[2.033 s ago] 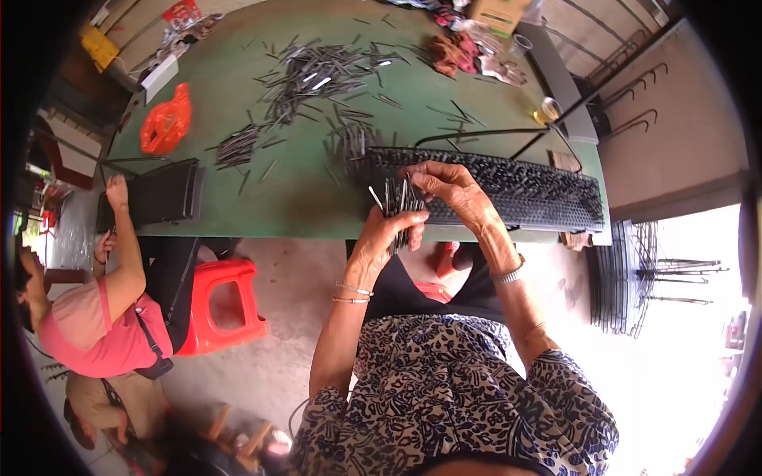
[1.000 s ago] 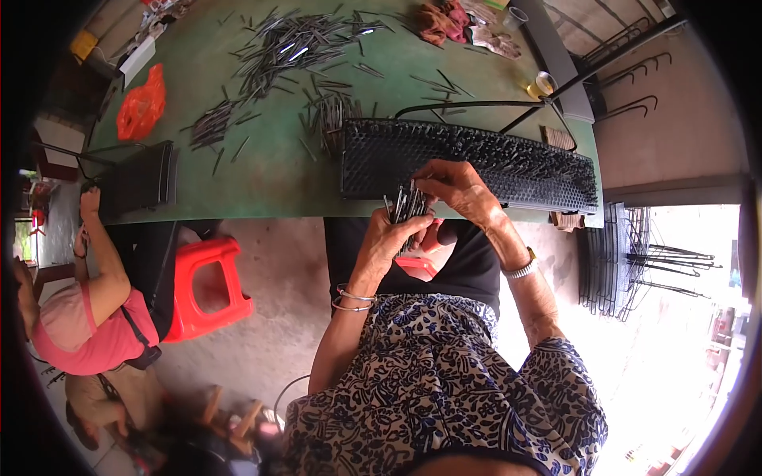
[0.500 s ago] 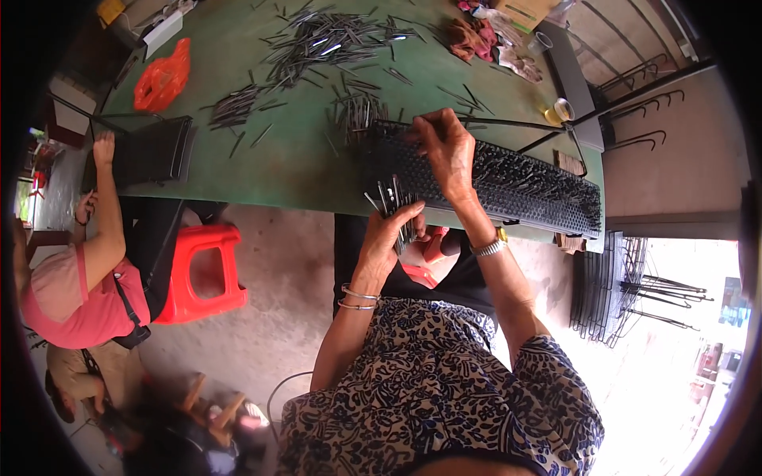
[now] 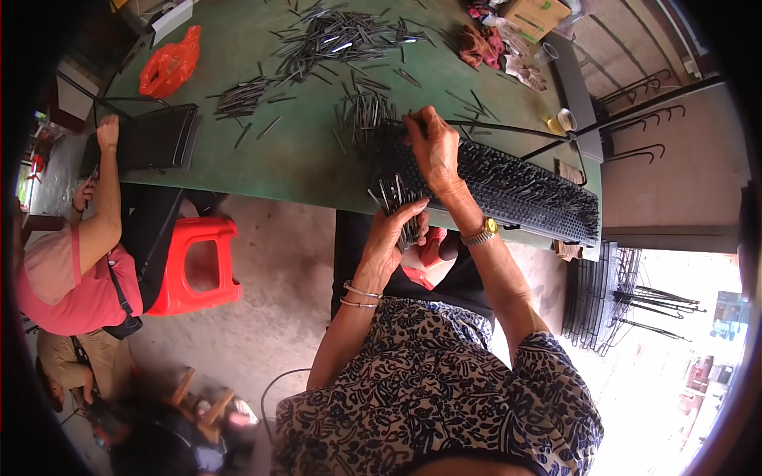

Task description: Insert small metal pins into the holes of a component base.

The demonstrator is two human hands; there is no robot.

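A bundle of thin dark metal strips (image 4: pixel 392 193) stands up out of my left hand (image 4: pixel 390 228), whose fingers are wrapped round it just in front of the table edge. My right hand (image 4: pixel 436 151) hovers over the left part of a long black perforated rack (image 4: pixel 484 188). Its thumb and fingertips are pinched together; anything between them is too small to make out. Many strips stand upright in the holes along the rack's far side, and bare holes show along the near side. Loose strips (image 4: pixel 369 115) lie beside the rack's left end.
A large heap of strips (image 4: pixel 341 40) and a smaller pile (image 4: pixel 242 97) lie on the green table (image 4: pixel 262 170). An orange plastic bag (image 4: pixel 171 65), rags (image 4: pixel 484 47) and a cup (image 4: pixel 562 121) are there too. At left, a person in pink (image 4: pixel 103 278) handles another rack (image 4: pixel 163 139) near a red stool (image 4: pixel 194 266).
My right hand has moved slightly left and down, its fingertips now closer to the rack. The left hand keeps its grip on the strips, almost in place.
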